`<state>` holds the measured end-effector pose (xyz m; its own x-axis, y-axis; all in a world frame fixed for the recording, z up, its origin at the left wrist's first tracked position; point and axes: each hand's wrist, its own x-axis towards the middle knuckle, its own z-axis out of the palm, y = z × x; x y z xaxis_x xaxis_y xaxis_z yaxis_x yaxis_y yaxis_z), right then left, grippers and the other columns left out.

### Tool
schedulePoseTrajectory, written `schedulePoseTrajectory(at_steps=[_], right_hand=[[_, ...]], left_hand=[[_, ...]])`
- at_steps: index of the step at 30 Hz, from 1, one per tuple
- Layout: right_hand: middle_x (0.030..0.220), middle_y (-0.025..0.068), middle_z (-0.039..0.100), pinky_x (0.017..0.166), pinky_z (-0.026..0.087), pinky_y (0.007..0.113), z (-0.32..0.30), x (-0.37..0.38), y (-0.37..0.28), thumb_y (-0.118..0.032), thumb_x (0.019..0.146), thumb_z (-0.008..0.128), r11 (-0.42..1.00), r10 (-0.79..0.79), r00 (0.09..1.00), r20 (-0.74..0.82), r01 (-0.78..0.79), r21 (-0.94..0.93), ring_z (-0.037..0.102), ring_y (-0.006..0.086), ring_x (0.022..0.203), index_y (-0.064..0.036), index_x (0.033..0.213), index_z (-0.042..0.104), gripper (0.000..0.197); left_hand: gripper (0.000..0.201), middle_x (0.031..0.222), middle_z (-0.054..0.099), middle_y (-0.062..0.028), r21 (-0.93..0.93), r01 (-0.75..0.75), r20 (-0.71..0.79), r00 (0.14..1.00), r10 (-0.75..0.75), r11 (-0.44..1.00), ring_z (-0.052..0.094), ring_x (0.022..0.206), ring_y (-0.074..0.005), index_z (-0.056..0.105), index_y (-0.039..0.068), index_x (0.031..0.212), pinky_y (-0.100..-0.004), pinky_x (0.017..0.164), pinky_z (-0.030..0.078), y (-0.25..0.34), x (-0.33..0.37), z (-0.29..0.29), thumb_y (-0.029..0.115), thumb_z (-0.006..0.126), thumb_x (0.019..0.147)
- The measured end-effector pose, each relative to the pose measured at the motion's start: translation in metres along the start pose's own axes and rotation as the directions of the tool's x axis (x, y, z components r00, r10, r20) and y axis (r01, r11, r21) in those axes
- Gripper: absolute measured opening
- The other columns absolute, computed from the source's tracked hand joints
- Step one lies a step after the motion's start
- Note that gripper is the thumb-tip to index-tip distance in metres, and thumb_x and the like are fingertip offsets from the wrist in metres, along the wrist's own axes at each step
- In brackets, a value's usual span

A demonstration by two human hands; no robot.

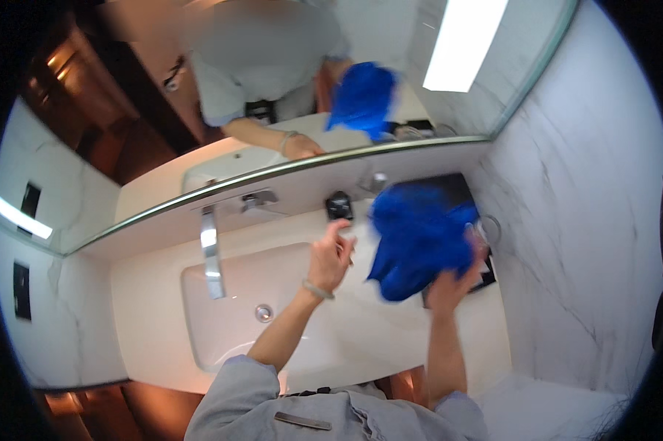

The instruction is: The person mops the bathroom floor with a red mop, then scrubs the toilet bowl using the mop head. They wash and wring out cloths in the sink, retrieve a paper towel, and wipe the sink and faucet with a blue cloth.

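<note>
Head view, with the sink [199,323] as landmark:

1. Blue cloth [419,239]: to the right of the sink, bunched and blurred, in front of part of a black tray [452,185] on the counter [350,312].
2. Right hand [452,285]: well to the right of the sink, at the cloth's near right edge. It has hold of the cloth; the fingers are partly bent, some hidden or blurred, so I cannot tell how tight the grip is.
3. Left hand [331,257]: just beside the sink's far right corner, with nothing seen in it. Its fingers are loosely curled and partly apart, the foremost one stretched toward the mirror side. A pale bracelet [317,289] circles the wrist.
4. Small black object [339,207]: beyond the sink's far right corner, right at the left hand's foremost fingertip; I cannot tell whether they touch.
5. Faucet spout [211,253]: reaching over the sink from its far side, with a lever handle [258,200] to its right.
6. Drain [264,313]: in the sink's floor, left of the left forearm.
7. Mirror [408,117]: above the sink's far side, reflecting the blue cloth and the person's grey shirt [232,393].
8. Marble wall [574,220]: well to the sink's right, grey-veined.
</note>
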<state>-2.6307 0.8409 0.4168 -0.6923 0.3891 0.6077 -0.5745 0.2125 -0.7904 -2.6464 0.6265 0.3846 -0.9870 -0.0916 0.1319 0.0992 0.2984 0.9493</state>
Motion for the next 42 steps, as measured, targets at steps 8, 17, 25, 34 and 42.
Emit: schedulePoseTrajectory(at_steps=[8,17,25,34,42], right_hand=[[0.137,0.0234,0.039,0.109,0.023,0.043,0.204,0.061,0.012,-0.021,0.092,0.057,0.922,-0.371,0.835,-0.406,0.281,-0.264,0.036,0.0334,0.128,0.0042,0.132,0.038,0.051],[0.118,0.0113,0.056,0.097,0.038,0.044,0.250,0.068,-0.064,-0.021,0.082,0.064,0.550,-0.801,0.584,0.130,0.804,-0.225,0.048,0.0279,0.117,-0.0176,0.111,0.061,0.030],[0.125,0.0234,0.049,0.100,0.032,0.045,0.177,0.192,-0.053,-0.013,0.085,0.060,0.883,-0.462,0.790,-0.403,0.369,-0.289,0.045,0.0385,0.115,0.0057,0.126,0.045,0.047],[0.134,0.0092,0.047,0.099,0.029,0.044,0.376,-0.091,-0.115,-0.011,0.063,0.076,0.792,-0.564,0.809,0.167,0.587,-0.168,0.035,0.0351,0.117,-0.0176,0.105,0.067,0.044],[0.124,0.0042,0.057,0.093,0.033,0.041,0.479,-0.117,-0.191,-0.017,0.080,0.063,0.471,-0.823,0.386,0.417,0.874,0.120,0.050,0.0225,0.106,-0.0190,0.105,0.069,0.026]], left_hand=[[0.022,0.075,0.065,-0.0079,-0.175,0.342,0.202,0.930,-0.306,0.923,0.062,0.062,-0.0103,0.055,0.000,0.113,-0.0231,0.054,0.050,-0.020,-0.117,-0.119,0.006,0.056,0.091],[0.021,0.077,0.065,-0.0094,-0.181,0.343,-0.056,0.932,-0.358,0.922,0.062,0.062,-0.0122,0.056,0.000,0.111,-0.0223,0.054,0.050,-0.053,-0.159,-0.254,0.005,0.056,0.090],[0.019,0.080,0.066,-0.0090,-0.146,0.411,-0.250,0.865,-0.436,0.900,0.062,0.066,-0.0113,0.056,0.000,0.109,-0.0225,0.057,0.049,-0.079,-0.210,-0.315,0.007,0.055,0.092],[0.023,0.087,0.066,-0.0081,-0.184,0.369,0.105,0.929,-0.355,0.911,0.064,0.081,-0.0122,0.056,0.000,0.114,-0.0253,0.072,0.054,-0.009,-0.202,-0.258,0.006,0.057,0.093],[0.023,0.085,0.066,-0.0061,-0.090,0.270,0.080,0.961,-0.263,0.959,0.062,0.074,-0.0104,0.057,0.001,0.115,-0.0257,0.070,0.053,-0.027,-0.228,-0.336,0.005,0.057,0.092]])
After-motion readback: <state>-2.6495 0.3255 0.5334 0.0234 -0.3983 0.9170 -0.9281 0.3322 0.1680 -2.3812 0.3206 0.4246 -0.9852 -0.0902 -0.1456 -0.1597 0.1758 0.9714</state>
